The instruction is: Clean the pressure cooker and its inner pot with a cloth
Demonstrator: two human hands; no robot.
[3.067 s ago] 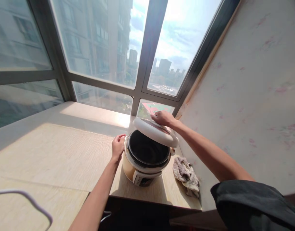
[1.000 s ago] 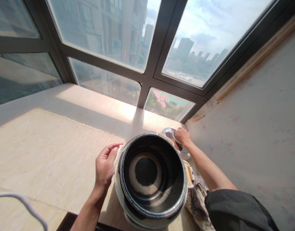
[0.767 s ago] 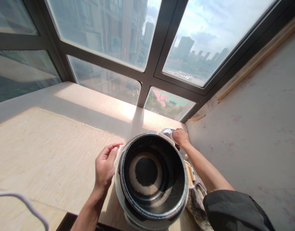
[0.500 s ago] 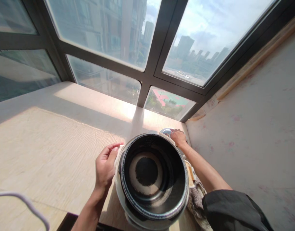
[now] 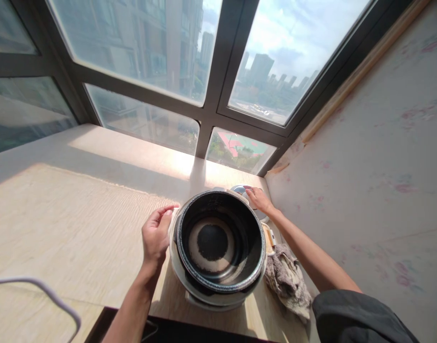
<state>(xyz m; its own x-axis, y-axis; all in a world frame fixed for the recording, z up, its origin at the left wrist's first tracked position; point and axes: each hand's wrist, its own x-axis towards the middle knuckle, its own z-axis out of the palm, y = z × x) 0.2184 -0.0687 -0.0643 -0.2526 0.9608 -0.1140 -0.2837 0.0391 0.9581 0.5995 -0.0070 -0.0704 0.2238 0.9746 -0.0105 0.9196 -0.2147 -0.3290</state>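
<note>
Lid [image 5: 239,188] now down behind electric pressure cooker [image 5: 218,298], was held over it 3 s ago. Pale wood-grain ledge [image 5: 97,238], half sun, half shade. Grey-framed window [image 5: 222,59] ahead, floral wallpaper [image 5: 393,190] right. Crumpled towel [image 5: 288,278] beside cooker, white cable [image 5: 43,287] far left. Cooker partly blocks lid. Left hand [image 5: 157,233] pinching cooker's side handle [image 5: 173,216]; right hand [image 5: 260,200] over lid, can't tell if gripping.

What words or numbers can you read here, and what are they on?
None can be read.
Pot: faint marks inside, near the far rim, too small and blurred to read.
Lid: partly hidden; no readable text shows.
</note>
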